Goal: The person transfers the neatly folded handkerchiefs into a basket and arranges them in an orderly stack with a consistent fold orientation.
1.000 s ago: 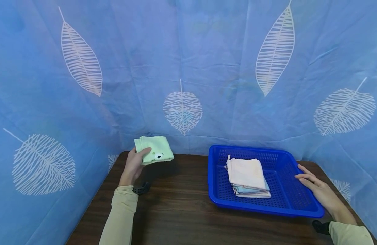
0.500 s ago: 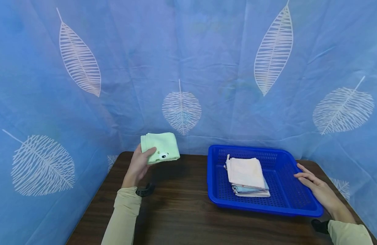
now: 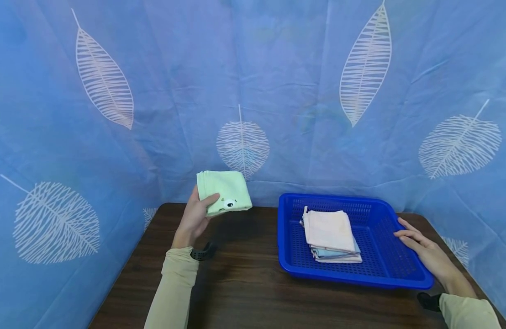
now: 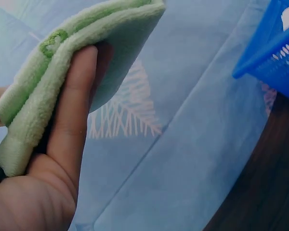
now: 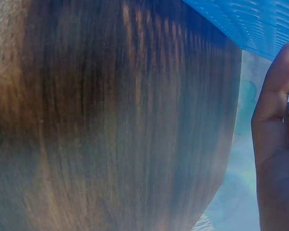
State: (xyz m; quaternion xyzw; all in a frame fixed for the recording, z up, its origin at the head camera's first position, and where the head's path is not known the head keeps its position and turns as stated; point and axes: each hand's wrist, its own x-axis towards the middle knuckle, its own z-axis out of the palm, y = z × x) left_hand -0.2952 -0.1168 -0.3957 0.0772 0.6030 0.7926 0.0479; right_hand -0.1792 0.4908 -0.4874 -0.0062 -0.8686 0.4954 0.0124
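My left hand (image 3: 197,217) holds a folded light green cloth (image 3: 223,192) with a small cartoon face, lifted above the back left of the dark wooden table (image 3: 245,288). In the left wrist view the thumb and fingers pinch the green cloth (image 4: 62,67) along its folded edge. A blue plastic basket (image 3: 384,274) stands on the right half of the table with a stack of folded cloths (image 3: 331,233), a white one on top. My right hand (image 3: 421,249) rests with relaxed fingers on the basket's right rim.
Blue fabric printed with white leaves (image 3: 242,144) hangs close behind and at both sides of the table. The basket's corner (image 4: 274,53) shows in the left wrist view. The right wrist view shows bare table wood (image 5: 111,120) beside the basket.
My left hand has carried the green cloth rightward and a little higher, closer to the basket. The right hand has stayed on the basket's rim.
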